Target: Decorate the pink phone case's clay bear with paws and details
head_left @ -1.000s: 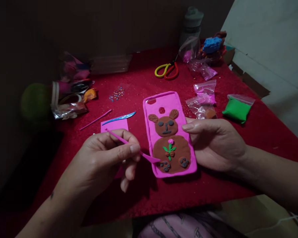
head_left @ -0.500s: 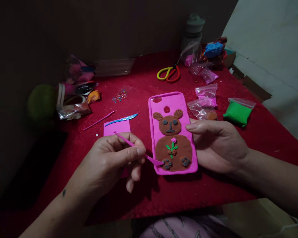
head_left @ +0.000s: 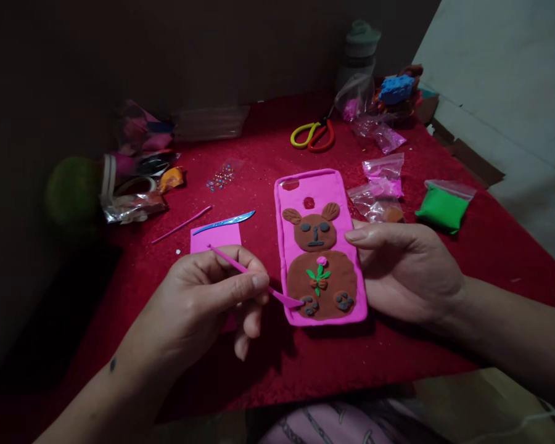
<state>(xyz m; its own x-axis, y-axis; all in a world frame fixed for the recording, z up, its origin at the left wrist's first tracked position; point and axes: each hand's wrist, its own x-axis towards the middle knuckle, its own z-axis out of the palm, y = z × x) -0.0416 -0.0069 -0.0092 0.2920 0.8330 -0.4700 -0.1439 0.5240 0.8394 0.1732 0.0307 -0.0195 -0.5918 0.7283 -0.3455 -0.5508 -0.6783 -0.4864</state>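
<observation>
My left hand (head_left: 217,296) pinches a thin pink tool (head_left: 277,295), whose flat tip is at the bear's lower left paw. My right hand (head_left: 407,268) holds a pink phone case (head_left: 354,271) by its right edge, thumb on the front and fingers hidden behind. On the case is a brown clay bear (head_left: 300,274) with grey eyes, nose, mouth and paw pads. A pink flower with green leaves (head_left: 321,271) lies on its belly. Left of the case, a blue tool (head_left: 226,222) rests on a pink sheet (head_left: 213,237), partly behind my left hand.
On the red cloth (head_left: 324,376) lie a pink stick (head_left: 181,224), gems (head_left: 222,177), scissors (head_left: 321,135), a green clay packet (head_left: 445,206), and pink clay packets (head_left: 383,176). A bottle (head_left: 361,52) and blue clay (head_left: 396,90) are at the back; wrapped packets (head_left: 136,203) sit left.
The view has shifted very slightly, moving most things a little left in the picture. Both hands keep the same hold on the tool and the case.
</observation>
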